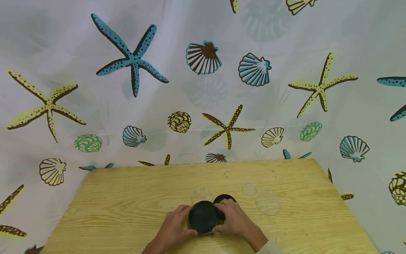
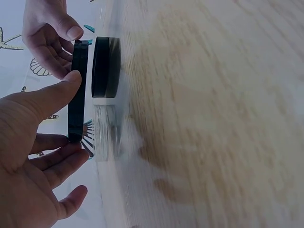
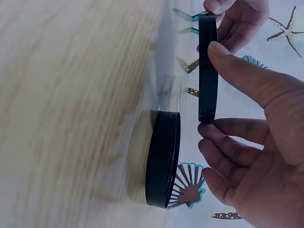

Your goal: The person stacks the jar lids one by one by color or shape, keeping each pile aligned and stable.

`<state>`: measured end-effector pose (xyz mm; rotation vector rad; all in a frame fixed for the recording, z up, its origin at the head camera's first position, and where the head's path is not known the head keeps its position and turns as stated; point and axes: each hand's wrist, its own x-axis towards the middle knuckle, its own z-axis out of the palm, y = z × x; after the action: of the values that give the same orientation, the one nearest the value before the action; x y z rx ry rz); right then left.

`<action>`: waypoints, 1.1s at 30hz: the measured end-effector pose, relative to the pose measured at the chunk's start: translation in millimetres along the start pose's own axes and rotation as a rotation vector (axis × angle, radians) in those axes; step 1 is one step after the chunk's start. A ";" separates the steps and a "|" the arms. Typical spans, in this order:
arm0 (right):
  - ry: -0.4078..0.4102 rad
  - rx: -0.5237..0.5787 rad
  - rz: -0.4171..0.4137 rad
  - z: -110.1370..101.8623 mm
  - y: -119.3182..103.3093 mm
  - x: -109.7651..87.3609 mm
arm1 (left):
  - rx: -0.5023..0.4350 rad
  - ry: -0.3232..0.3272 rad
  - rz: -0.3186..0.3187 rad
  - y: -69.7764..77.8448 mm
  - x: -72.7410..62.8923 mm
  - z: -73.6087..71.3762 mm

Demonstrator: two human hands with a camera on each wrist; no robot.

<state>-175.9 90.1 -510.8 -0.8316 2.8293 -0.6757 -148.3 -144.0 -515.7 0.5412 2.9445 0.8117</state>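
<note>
A black round lid (image 1: pixel 203 217) is held raised over the table between both hands. My left hand (image 1: pixel 176 225) grips its left edge, thumb on the near side and fingertips on the far side. On the opposite edge my right hand (image 1: pixel 233 219) pinches the same lid between thumb and fingers. Both wrist views show this lid edge-on, apart from the table. Just beyond it a second black round lid (image 3: pixel 163 159) rests on the tabletop, partly hidden by my right hand in the head view. Beside that stands a low clear round container (image 2: pixel 104 133).
To the right on the wooden table (image 1: pixel 127 204) lie a small clear disc (image 1: pixel 249 189) and a larger clear disc (image 1: pixel 268 203). A white curtain (image 1: pixel 165 106) printed with shells and starfish hangs around the table's back and sides.
</note>
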 end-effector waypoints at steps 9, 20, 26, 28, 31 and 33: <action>-0.005 -0.031 -0.006 5.1 -1.1 -1.1 | -0.022 -0.045 -0.026 -3.5 -1.8 3.0; -0.018 -0.050 -0.010 8.1 -2.3 -4.6 | -0.035 -0.081 -0.037 -3.7 -5.4 4.8; -0.025 -0.061 -0.020 9.5 -4.0 -5.7 | -0.047 -0.106 -0.042 -5.1 -7.0 5.8; -0.032 -0.062 -0.020 9.9 -4.4 -6.0 | -0.048 -0.111 -0.042 -5.4 -7.6 6.1; -0.040 -0.063 -0.016 11.0 -5.0 -6.5 | -0.046 -0.116 -0.044 -5.6 -8.2 6.6; -0.046 -0.066 -0.012 11.1 -6.0 -7.0 | -0.048 -0.120 -0.047 -5.7 -8.2 6.7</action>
<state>-164.6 85.2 -518.2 -0.8628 2.8217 -0.5601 -141.6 -148.1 -524.7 0.4977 2.8100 0.8128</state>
